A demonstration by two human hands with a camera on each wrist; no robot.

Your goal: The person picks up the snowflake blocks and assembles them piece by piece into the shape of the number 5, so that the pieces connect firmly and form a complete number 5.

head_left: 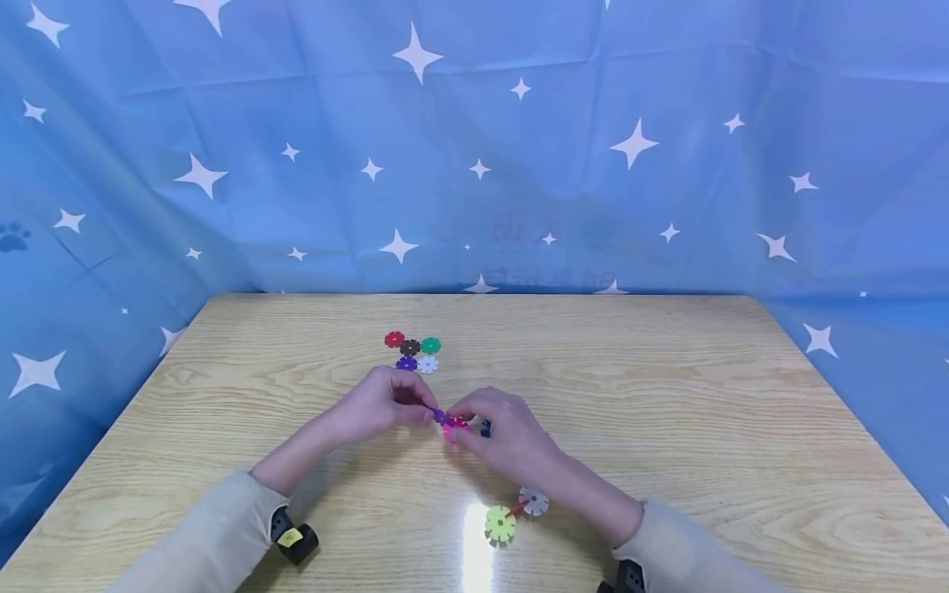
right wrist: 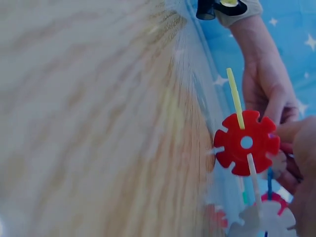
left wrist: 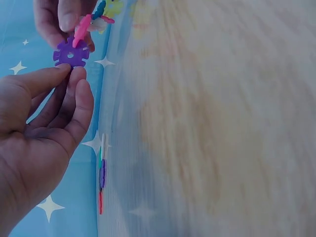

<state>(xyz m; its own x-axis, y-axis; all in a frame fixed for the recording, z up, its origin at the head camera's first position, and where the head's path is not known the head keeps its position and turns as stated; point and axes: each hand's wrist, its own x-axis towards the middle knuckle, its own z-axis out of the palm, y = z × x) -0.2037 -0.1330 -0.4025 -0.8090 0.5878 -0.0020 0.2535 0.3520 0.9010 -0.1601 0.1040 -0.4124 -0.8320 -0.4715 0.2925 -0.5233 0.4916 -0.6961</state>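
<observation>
My left hand (head_left: 387,403) pinches a purple notched disc (left wrist: 63,53) at its edge between thumb and fingers. Slotted to that disc is a pink disc (left wrist: 82,31), which stands crosswise to it. My right hand (head_left: 511,435) grips the chain of linked discs close beside the purple one, its fingers hiding part of it. Below the right hand hangs the chain's other end, with a red disc (right wrist: 232,154), a yellow-green disc (head_left: 500,525) and a whitish disc (head_left: 534,501). A dark blue disc (head_left: 485,428) shows just behind the right fingers.
Beyond the left hand, several loose discs lie on the wooden table (head_left: 667,371): red (head_left: 394,338), dark brown (head_left: 409,347), green (head_left: 431,345), purple (head_left: 405,363) and white (head_left: 427,364). A blue star-patterned cloth (head_left: 460,123) hangs behind the table.
</observation>
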